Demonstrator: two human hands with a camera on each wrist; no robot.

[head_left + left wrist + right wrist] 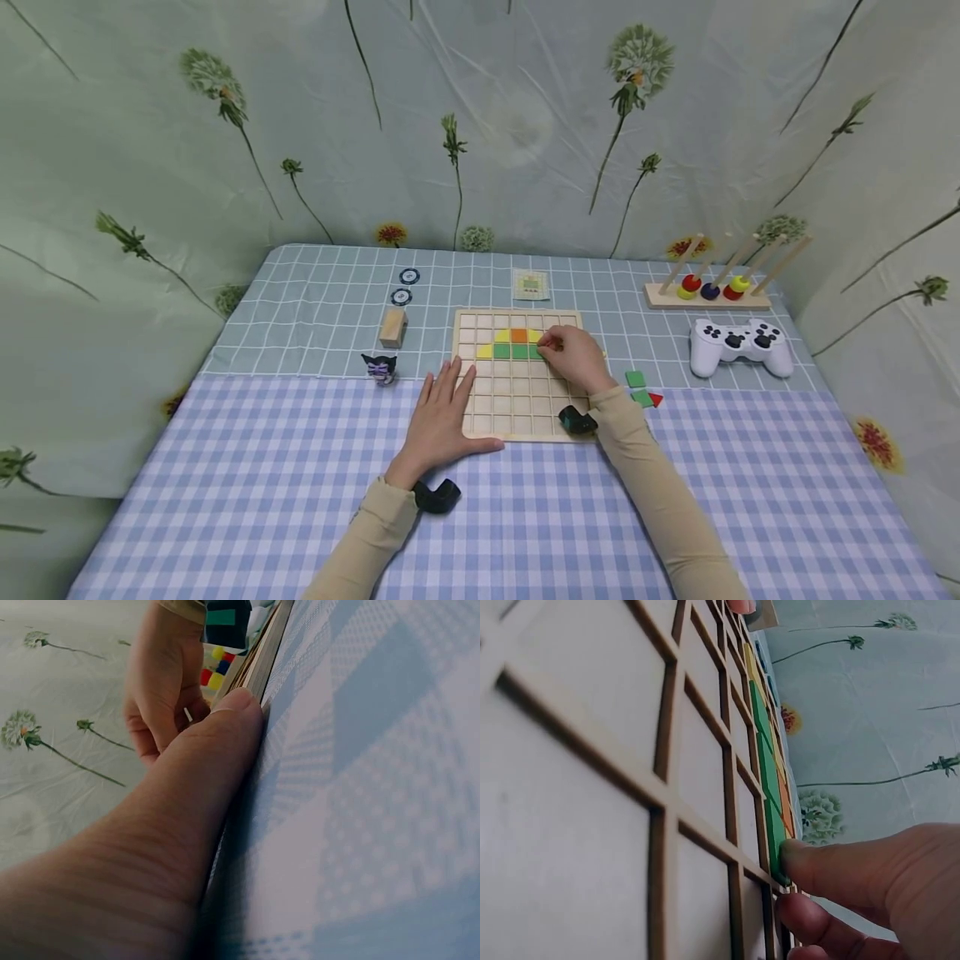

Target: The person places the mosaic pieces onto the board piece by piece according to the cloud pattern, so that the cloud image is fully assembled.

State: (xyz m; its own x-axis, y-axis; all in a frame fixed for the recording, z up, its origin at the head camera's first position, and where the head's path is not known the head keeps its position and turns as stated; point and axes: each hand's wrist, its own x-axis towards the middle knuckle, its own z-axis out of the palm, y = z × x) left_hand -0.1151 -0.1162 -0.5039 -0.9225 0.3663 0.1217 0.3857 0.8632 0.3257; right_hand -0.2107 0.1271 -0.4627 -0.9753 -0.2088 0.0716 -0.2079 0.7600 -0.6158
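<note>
A wooden grid board (517, 404) lies on the table. Across its upper part, a row of green square tiles (502, 351) sits under an orange tile (518, 336), with yellow tiles (485, 352) at the sloping sides. My right hand (573, 358) pinches the rightmost green square tile (774, 836) at its cell, thumb against its edge and fingers curled below. My left hand (440, 417) rests with spread fingers over the board's left edge, its thumb (225, 724) along the front edge. The right hand covers part of the board's right side.
Right of the board lie loose green tiles (635, 379) and a red triangle (656, 400). Farther right are a white game controller (738, 348) and a peg stand (708, 300) with coloured beads. A pattern card (531, 284), chips (401, 297), wooden block (392, 327) and small figurine (380, 369) lie behind and left.
</note>
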